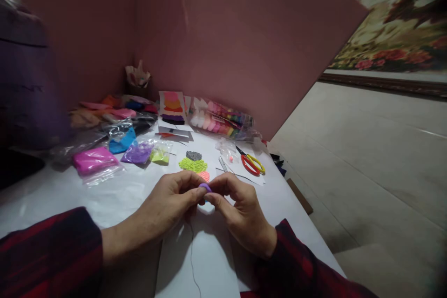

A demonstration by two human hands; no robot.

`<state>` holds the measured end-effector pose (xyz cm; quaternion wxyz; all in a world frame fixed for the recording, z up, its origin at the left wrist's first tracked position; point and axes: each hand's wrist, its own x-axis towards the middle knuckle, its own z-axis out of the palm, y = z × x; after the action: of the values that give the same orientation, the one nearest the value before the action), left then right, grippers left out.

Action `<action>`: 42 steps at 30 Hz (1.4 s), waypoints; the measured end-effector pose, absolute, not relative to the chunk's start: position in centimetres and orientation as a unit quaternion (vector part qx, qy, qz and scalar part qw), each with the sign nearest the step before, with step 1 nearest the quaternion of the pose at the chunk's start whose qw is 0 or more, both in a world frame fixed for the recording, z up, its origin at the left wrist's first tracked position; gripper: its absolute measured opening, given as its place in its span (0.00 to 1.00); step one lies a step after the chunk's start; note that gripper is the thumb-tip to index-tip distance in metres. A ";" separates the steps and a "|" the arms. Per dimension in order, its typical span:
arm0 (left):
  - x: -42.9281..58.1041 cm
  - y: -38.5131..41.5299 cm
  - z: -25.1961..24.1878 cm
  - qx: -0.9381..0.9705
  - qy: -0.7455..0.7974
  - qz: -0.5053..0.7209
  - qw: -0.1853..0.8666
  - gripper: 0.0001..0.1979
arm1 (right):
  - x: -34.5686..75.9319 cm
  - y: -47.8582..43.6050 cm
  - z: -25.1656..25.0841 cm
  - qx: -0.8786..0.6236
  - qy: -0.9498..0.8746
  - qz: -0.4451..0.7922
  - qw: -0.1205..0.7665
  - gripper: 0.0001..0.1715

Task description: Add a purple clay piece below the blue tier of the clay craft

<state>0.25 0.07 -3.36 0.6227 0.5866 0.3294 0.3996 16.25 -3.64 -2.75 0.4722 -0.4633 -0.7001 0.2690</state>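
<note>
Between the fingertips of both hands is a small piece of purple modelling clay (205,187). My left hand (171,200) pinches it from the left, and my right hand (240,207) pinches its right side. Just beyond my fingers, on white paper, lies a flat textured clay picture (193,165) with grey, lime green and coral parts; its near end is hidden by my hands. A sliver of blue shows under the purple clay. From below my hands a thin dark line (193,256) runs down over the paper.
Red-and-yellow scissors (252,164) and a pen-like tool (222,164) lie to the right. Bagged clay in pink (96,162), blue (122,140), purple (137,152) and lime (160,154) sits left. Clay packs (221,118) and a colour-striped card (172,108) stand behind.
</note>
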 end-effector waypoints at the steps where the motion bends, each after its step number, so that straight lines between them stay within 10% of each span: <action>1: 0.2 0.1 -3.3 0.578 0.332 0.410 0.623 0.09 | 16.0 -3.5 -2.5 -0.468 -0.685 0.290 0.478 0.03; 14: -0.3 1.5 -2.8 0.549 0.401 0.500 0.537 0.06 | 13.1 -2.5 -2.4 -0.473 -0.400 0.563 0.547 0.16; 42: -0.5 1.2 -3.2 0.424 0.373 0.416 0.713 0.14 | 15.3 -2.8 -3.1 -0.516 -0.628 0.260 0.521 0.07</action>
<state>-0.52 1.21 -3.18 0.7128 0.4244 0.3725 0.4160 15.30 -2.75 -3.12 0.5207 -0.5160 -0.6284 0.2604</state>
